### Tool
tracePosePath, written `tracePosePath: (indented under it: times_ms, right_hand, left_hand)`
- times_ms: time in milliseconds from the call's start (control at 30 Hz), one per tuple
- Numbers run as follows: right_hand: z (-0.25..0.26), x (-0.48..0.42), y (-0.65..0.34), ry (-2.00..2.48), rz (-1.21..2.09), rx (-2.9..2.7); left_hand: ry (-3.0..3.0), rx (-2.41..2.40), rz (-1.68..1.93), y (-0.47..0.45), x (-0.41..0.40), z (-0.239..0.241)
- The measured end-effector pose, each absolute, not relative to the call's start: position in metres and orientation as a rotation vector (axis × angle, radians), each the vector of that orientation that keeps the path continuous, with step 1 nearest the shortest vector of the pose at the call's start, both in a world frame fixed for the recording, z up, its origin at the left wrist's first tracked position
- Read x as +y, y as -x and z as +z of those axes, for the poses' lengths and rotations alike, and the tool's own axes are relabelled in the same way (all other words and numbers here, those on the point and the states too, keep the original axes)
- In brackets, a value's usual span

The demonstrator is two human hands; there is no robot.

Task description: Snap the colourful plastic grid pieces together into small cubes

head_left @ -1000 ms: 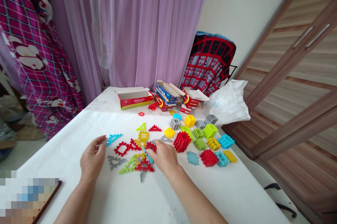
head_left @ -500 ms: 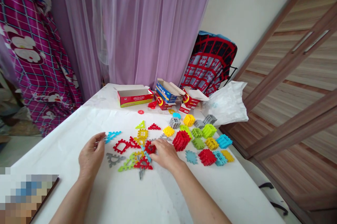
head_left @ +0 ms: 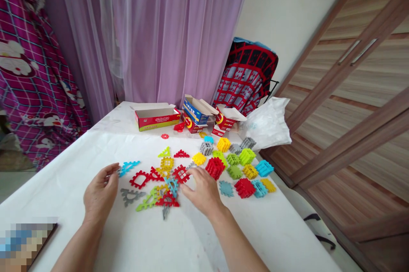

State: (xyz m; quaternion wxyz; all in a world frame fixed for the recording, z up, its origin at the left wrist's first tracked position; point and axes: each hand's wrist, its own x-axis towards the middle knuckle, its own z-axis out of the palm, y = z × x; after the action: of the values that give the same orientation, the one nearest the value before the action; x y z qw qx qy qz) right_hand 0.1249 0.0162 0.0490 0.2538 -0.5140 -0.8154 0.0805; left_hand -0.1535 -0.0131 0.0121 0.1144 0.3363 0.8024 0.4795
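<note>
Flat plastic building pieces lie scattered on a white table (head_left: 153,242). My left hand (head_left: 100,193) rests left of the pile, fingers curled together beside a blue triangle piece (head_left: 129,166); what they pinch is too small to name. My right hand (head_left: 201,189) lies over the pile's right side with fingers stretched out. Its fingertips touch a red square piece (head_left: 180,174). A red square frame (head_left: 140,178), a yellow square (head_left: 166,163), a grey triangle (head_left: 131,195) and a red triangle (head_left: 168,199) lie between my hands.
Assembled cubes sit to the right: red (head_left: 214,167), green (head_left: 247,156), blue (head_left: 264,167), and several more. Open cardboard boxes (head_left: 156,118) line the far edge beside a white plastic bag (head_left: 268,123). A chair with a red-black cover (head_left: 246,76) stands behind, wooden doors on the right.
My right hand has let the red square piece down and its fingers have spread. The camera has swung slightly right; my left hand has stayed where it was.
</note>
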Motion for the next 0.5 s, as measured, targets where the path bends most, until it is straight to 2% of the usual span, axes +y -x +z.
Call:
tracePosePath:
  times_ms: [200,500]
  right_hand:
    - [0.069,0.035,-0.189,1.582,-0.159,-1.83]
    - [0.056,0.043,-0.211,1.666,-0.273,-1.873]
  left_hand:
    - [-0.974,2.362,1.344,0.154,-0.013,0.016]
    - [-0.96,2.371,1.308,0.158,-0.012,0.01]
